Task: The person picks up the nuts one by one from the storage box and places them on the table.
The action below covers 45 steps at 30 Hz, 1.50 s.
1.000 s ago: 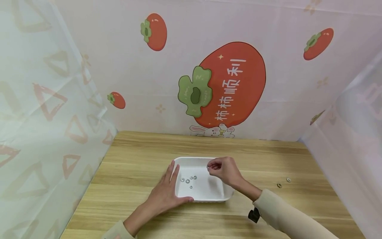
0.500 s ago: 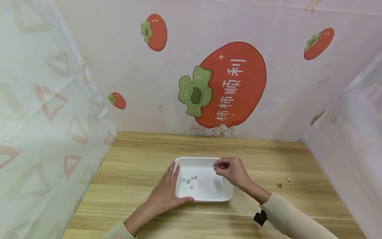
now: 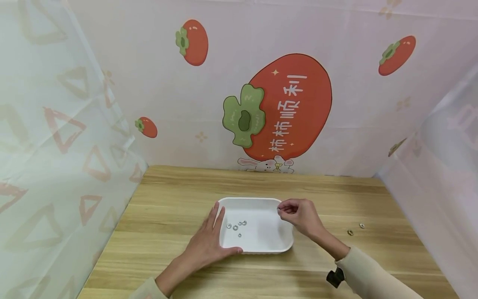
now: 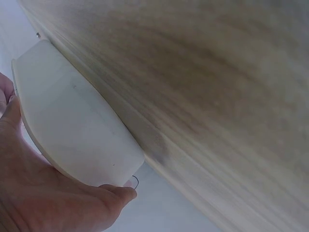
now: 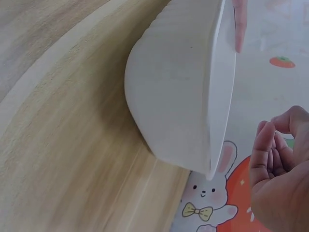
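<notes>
A white tray [image 3: 263, 232] stands on the wooden table, with several small metal nuts [image 3: 235, 227] lying in its left half. My left hand [image 3: 207, 241] rests on the tray's left end, fingers straight and spread, thumb along the front rim. The left wrist view has this hand [image 4: 53, 193] against the tray's outer wall [image 4: 72, 116]. Over the tray's right rim, my right hand [image 3: 300, 214] pinches a tiny shiny piece, apparently a nut [image 3: 279, 209], between thumb and forefinger. In the right wrist view, the right hand's [image 5: 282, 169] fingertips meet and hide that piece.
To the right on the table lie a brass-coloured nut [image 3: 350, 232] and a silver ring-shaped piece [image 3: 362, 225]. A printed cloth [image 3: 186, 137] hangs behind the table [image 3: 179, 187], and more cloth covers both sides.
My right hand has moved to the right, from above the tray's inside to its right rim, still pinching the tiny piece. The left hand and the tray stay in place.
</notes>
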Each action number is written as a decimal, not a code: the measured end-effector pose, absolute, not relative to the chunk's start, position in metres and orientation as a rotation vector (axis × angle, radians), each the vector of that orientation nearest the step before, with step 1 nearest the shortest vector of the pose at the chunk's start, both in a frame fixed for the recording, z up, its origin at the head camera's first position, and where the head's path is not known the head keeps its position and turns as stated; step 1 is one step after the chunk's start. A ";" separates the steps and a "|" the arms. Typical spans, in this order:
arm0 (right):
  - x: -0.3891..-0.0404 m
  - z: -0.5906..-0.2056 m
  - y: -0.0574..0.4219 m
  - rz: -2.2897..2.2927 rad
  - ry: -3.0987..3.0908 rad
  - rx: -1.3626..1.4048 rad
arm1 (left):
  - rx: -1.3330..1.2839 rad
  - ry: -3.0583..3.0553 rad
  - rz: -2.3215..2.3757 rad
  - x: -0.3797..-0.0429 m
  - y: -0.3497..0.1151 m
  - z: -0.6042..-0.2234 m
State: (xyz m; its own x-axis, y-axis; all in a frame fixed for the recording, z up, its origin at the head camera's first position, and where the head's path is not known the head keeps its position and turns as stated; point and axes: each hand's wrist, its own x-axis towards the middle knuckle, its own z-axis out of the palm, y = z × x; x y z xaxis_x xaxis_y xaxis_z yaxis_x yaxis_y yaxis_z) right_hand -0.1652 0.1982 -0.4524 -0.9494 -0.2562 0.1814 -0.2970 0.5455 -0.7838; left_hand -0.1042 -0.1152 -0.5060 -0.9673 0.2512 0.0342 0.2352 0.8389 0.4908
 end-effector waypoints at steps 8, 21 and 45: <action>-0.166 -0.452 0.215 1.399 -2.671 0.476 | 0.396 2.991 0.770 -0.105 -0.115 -0.507; -0.167 -0.452 0.236 1.341 -2.642 0.405 | 0.387 2.986 0.777 -0.104 -0.115 -0.505; -0.169 -0.457 0.279 1.209 -2.684 0.301 | 0.376 2.979 0.787 -0.105 -0.115 -0.505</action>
State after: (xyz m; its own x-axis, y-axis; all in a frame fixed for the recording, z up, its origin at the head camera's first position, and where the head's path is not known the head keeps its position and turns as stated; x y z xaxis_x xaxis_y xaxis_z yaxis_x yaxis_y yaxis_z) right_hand -0.1687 0.2787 -0.4570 -0.9629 -0.1087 0.2472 -0.2571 0.6484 -0.7165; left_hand -0.1052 -0.1146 -0.5054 -0.9700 0.2420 0.0250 0.2227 0.8421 0.4912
